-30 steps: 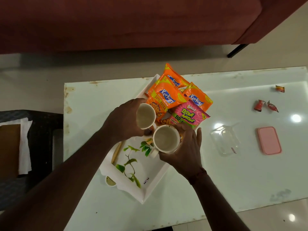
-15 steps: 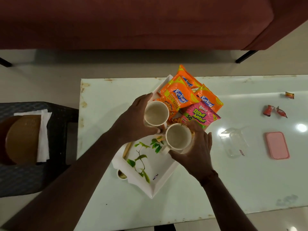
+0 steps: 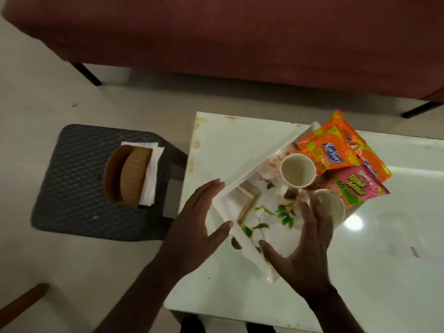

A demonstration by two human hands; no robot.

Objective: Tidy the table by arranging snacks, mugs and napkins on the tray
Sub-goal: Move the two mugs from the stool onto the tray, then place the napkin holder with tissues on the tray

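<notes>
A white tray with a leaf print lies askew on the white table. Orange and pink snack packets are piled at its far end. One cream mug stands on the tray next to the packets. A second mug stands at the tray's right side, partly behind my right hand. My left hand hovers open at the tray's left rim, holding nothing. My right hand is spread open over the tray's near part. White napkins sit in a brown holder on the stool to the left.
A dark woven stool stands on the floor left of the table, carrying the brown napkin holder. A red sofa runs along the far side, its black legs on the floor. A brown wooden piece shows at bottom left.
Both hands have let go of the mugs, which now stand on the tray. The hands have drawn back toward me and opened. The view has swung left, bringing the stool and napkins in.
</notes>
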